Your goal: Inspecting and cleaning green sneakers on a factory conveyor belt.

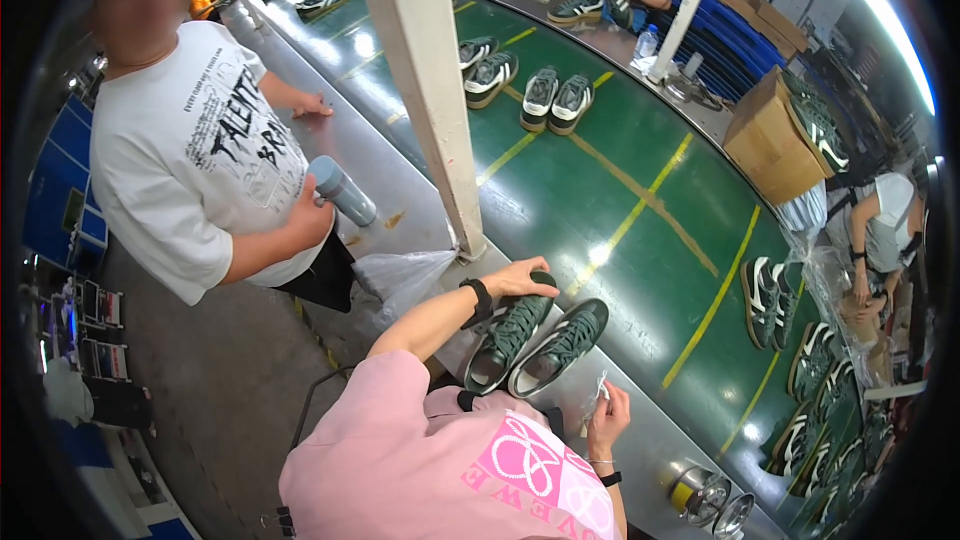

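Observation:
Two dark green lace-up sneakers stand side by side at the bench edge, close against my pink shirt. My left hand (522,278), with a black watch at the wrist, grips the toe of the left sneaker (515,332). The right sneaker (562,342) sits just beside it, untouched. Off to the right, my right hand (609,414) pinches a small crumpled whitish scrap (599,386), cloth or thin plastic; I cannot tell which. Its wrist carries a thin bracelet and a dark band.
Beyond the metal bench runs a green conveyor (620,210) with several sneaker pairs (556,100). A white post (425,90) rises near my left hand, beside a clear plastic bag (405,280). Metal cups (700,493) stand at lower right. A person holding a grey bottle (342,190) stands left.

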A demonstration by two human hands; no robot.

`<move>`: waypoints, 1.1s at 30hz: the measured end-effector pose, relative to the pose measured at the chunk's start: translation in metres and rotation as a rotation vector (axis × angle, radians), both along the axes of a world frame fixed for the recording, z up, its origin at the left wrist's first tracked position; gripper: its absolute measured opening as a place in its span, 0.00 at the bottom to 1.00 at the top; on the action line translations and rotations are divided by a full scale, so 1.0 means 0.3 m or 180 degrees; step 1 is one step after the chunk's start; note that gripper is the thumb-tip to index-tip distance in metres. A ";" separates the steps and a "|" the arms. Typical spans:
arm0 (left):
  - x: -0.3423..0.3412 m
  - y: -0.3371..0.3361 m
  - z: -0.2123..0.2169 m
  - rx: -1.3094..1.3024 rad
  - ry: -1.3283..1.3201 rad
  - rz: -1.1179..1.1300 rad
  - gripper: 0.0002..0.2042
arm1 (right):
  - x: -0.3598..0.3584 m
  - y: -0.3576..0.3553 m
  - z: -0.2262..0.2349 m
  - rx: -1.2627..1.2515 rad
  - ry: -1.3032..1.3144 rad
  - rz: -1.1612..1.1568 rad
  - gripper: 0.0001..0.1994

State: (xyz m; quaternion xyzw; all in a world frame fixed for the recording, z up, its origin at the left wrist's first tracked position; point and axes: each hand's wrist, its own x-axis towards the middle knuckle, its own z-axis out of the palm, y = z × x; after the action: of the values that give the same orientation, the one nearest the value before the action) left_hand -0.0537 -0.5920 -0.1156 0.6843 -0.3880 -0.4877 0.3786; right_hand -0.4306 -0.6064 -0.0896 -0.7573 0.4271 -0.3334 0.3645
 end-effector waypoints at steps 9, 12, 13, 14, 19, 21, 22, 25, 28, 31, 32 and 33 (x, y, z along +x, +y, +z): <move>0.010 -0.183 0.393 -0.0871 -0.0701 0.0753 0.30 | 0.072 -0.021 0.075 0.0451 -0.0328 0.0247 0.13; -0.033 -0.243 0.583 -0.1209 -0.0896 0.1144 0.29 | 0.103 -0.009 0.176 0.0291 -0.0372 0.0146 0.13; -0.062 -0.252 0.646 -0.1266 -0.0916 0.1181 0.28 | 0.102 -0.011 0.196 -0.0030 -0.0253 0.0190 0.14; -0.092 -0.264 0.692 -0.1326 -0.0937 0.1214 0.28 | 0.112 -0.017 0.207 -0.0033 -0.0286 0.0212 0.14; -0.283 -0.303 0.616 -0.1703 -0.1777 0.1275 0.24 | 0.178 -0.058 0.231 -0.1492 -0.0014 0.0736 0.18; -0.342 -0.277 0.653 -0.1635 -0.1778 0.1205 0.24 | 0.200 -0.066 0.198 -0.1477 0.0509 0.0792 0.17; -0.361 -0.287 0.627 -0.1917 -0.1911 0.1253 0.24 | 0.215 -0.074 0.167 -0.1482 0.0501 0.0799 0.17; -0.429 -0.276 0.625 -0.2090 -0.2137 0.1343 0.25 | 0.237 -0.091 0.050 -0.1254 0.1175 0.0903 0.10; -0.447 -0.260 0.626 -0.2364 -0.2393 0.1485 0.26 | 0.263 -0.077 0.011 -0.1242 0.1305 0.0880 0.11; -0.454 -0.253 0.624 -0.2400 -0.2423 0.1599 0.26 | 0.277 -0.061 -0.033 -0.0633 0.0476 0.0563 0.07; -0.450 -0.251 0.620 -0.2396 -0.2429 0.1608 0.26 | 0.287 -0.056 -0.033 -0.0218 -0.0269 0.0426 0.05; -0.445 -0.249 0.616 -0.2427 -0.2443 0.1707 0.26 | 0.293 -0.066 -0.029 -0.0216 -0.0270 0.0435 0.05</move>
State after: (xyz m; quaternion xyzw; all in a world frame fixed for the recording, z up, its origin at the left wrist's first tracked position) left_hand -0.1872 -0.6668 0.0693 0.7014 -0.4583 0.0801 0.5400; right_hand -0.3426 -0.6261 -0.0983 -0.7818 0.3470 -0.3538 0.3784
